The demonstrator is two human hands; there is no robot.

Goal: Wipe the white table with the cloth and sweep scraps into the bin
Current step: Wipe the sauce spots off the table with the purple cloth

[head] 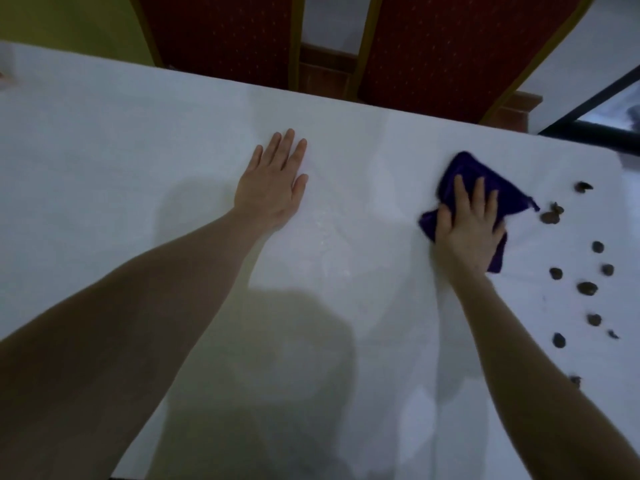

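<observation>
A purple cloth (491, 183) lies on the white table (138, 140) at the right. My right hand (467, 225) presses flat on the cloth with straight, spread fingers. My left hand (275, 181) rests palm down on the bare table near the middle, fingers straight. Several small dark brown scraps (587, 288) are scattered on the table to the right of the cloth. No bin is in view.
Two red upholstered chairs (450, 46) with yellow-brown frames stand behind the table's far edge. A dark-framed glass surface (609, 112) shows at the upper right. A faint wet streak (329, 233) marks the table between my hands.
</observation>
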